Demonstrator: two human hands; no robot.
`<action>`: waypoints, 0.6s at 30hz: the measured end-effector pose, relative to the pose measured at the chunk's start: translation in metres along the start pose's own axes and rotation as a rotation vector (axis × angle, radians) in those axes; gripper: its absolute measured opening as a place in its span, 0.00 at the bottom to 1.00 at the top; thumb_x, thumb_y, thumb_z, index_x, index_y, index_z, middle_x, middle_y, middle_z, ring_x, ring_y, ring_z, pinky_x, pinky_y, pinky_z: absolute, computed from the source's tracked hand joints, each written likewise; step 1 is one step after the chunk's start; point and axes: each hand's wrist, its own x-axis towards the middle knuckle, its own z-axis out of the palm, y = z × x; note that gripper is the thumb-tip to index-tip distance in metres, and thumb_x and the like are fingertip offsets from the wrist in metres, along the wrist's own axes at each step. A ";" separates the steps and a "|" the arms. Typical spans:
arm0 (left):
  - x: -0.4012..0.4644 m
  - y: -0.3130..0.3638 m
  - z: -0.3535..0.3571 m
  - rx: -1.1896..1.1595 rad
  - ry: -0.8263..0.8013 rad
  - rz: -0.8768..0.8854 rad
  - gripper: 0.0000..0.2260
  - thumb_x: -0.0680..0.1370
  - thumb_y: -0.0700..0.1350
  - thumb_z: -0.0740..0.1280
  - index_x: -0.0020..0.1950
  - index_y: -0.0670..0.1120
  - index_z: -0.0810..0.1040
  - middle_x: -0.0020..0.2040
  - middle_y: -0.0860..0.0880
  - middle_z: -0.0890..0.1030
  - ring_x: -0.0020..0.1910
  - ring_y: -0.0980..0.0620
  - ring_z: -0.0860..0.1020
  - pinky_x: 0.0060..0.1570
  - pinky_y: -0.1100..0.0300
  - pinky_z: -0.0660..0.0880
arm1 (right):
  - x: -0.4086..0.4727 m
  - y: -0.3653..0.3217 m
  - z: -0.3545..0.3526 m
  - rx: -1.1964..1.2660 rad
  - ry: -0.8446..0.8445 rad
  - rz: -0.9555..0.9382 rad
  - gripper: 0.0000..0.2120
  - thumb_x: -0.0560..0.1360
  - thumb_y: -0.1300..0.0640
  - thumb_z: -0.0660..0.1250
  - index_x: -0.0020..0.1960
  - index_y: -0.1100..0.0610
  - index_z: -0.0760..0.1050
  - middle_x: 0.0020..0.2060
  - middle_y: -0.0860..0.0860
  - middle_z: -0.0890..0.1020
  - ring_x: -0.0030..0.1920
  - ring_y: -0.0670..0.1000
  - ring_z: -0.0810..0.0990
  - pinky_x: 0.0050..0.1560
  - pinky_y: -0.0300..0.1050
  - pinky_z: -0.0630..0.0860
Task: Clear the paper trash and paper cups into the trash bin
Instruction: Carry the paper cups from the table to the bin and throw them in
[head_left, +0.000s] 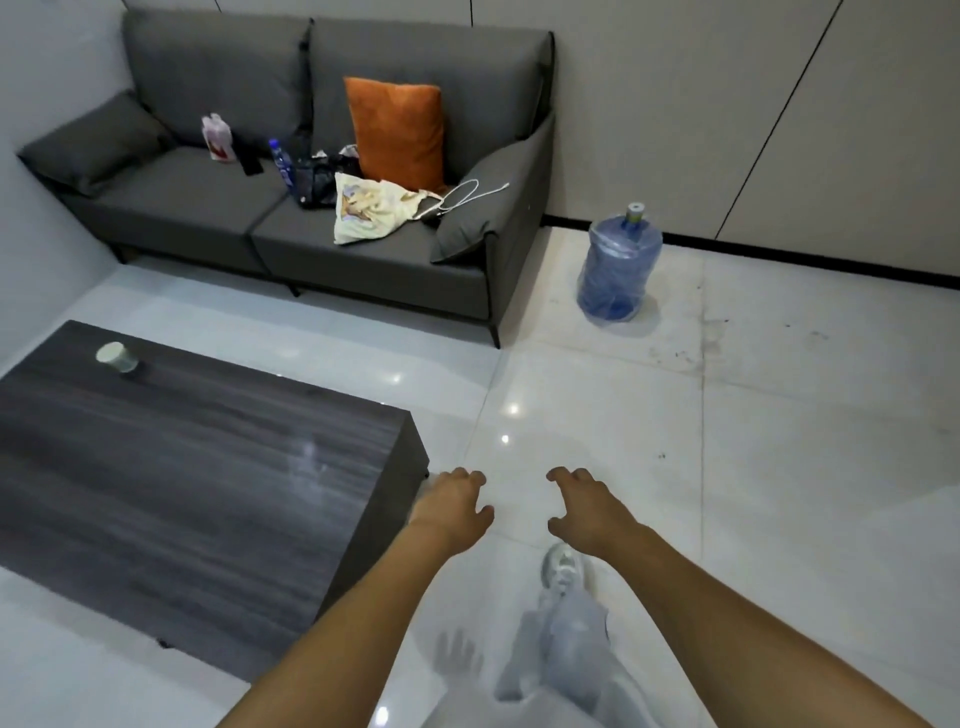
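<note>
While one white paper cup (117, 357) waits on the dark wood-grain coffee table (208, 457), our left hand (451, 506) and right hand (589, 503) hang loosely curled, empty; no bin visible.

Dark wood-grain counter (197, 467) with a slight sheen; white paper cup (117, 357) upon it. Glossy pale tiled floor (675, 467). Matt grey cloth sofa (311, 218), orange velvety cushion (397, 132), clear blue plastic water jug (618, 265).

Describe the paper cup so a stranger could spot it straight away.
Find the dark wood-grain coffee table in front of the grey sofa. Near its far left corner stands the paper cup, pale and small. It is the only object on that tabletop.
</note>
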 end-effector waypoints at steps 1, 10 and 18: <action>0.023 0.000 -0.009 -0.010 0.006 -0.014 0.23 0.79 0.52 0.61 0.72 0.46 0.66 0.67 0.46 0.71 0.65 0.46 0.69 0.63 0.51 0.71 | 0.022 0.001 -0.015 -0.013 -0.005 -0.010 0.30 0.75 0.55 0.64 0.74 0.51 0.58 0.67 0.54 0.67 0.63 0.57 0.69 0.59 0.50 0.74; 0.195 -0.007 -0.107 -0.162 0.065 -0.201 0.22 0.80 0.52 0.59 0.72 0.46 0.64 0.66 0.47 0.70 0.66 0.48 0.67 0.60 0.52 0.72 | 0.220 -0.025 -0.168 -0.157 -0.039 -0.142 0.30 0.75 0.56 0.64 0.74 0.52 0.58 0.66 0.55 0.66 0.62 0.56 0.71 0.57 0.50 0.75; 0.280 -0.079 -0.175 -0.293 0.141 -0.413 0.22 0.79 0.52 0.60 0.72 0.47 0.65 0.67 0.47 0.71 0.65 0.48 0.69 0.61 0.53 0.72 | 0.365 -0.123 -0.228 -0.282 -0.145 -0.330 0.29 0.75 0.57 0.64 0.74 0.52 0.58 0.66 0.55 0.67 0.60 0.56 0.73 0.51 0.47 0.76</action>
